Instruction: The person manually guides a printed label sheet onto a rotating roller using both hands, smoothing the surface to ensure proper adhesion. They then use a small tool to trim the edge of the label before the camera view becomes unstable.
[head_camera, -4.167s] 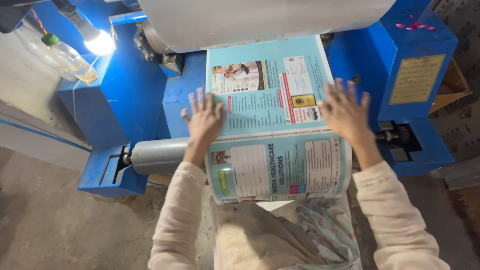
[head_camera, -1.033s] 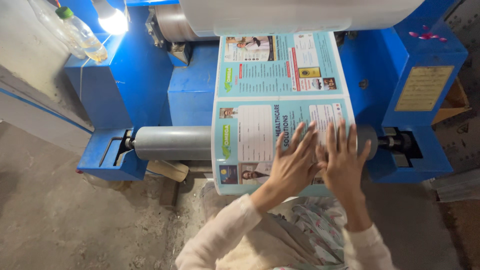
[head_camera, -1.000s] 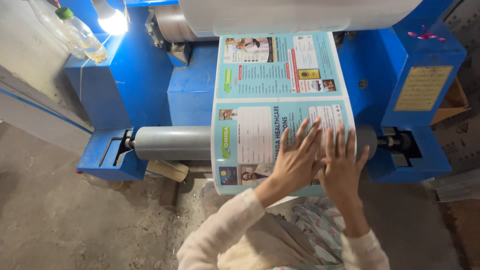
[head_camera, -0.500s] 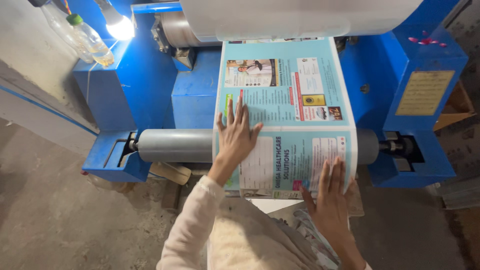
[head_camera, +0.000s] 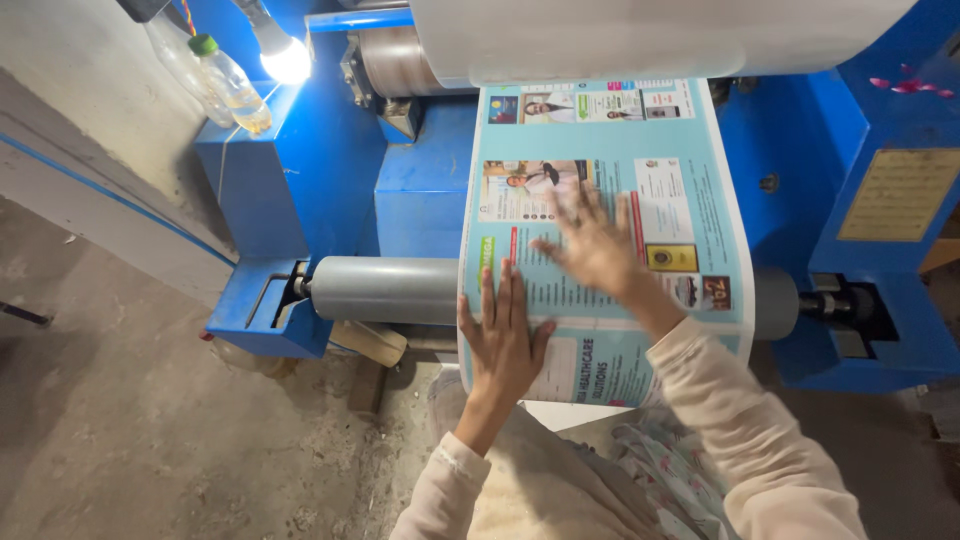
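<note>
A light-blue printed sheet (head_camera: 690, 160) with pictures and text runs down from a large white roll (head_camera: 650, 35) and drapes over a grey roller (head_camera: 385, 290) of a blue machine (head_camera: 300, 190). My left hand (head_camera: 503, 335) lies flat on the sheet's lower left part, fingers spread, right where it bends over the roller. My right hand (head_camera: 592, 243) rests flat higher up near the sheet's middle, slightly blurred. Neither hand grips anything. The sheet's lower edge hangs just above my lap.
A lit bulb (head_camera: 285, 58) and a plastic bottle (head_camera: 228, 80) with a green cap hang at the machine's upper left. A wooden wedge (head_camera: 370, 342) lies under the roller. A yellowish plate (head_camera: 897, 195) is on the right housing. Concrete floor (head_camera: 130, 430) spreads to the left.
My right hand has moved from the sheet's lower right up to its middle. My left hand has slid down to the lower left. More of the printed sheet shows below the roll.
</note>
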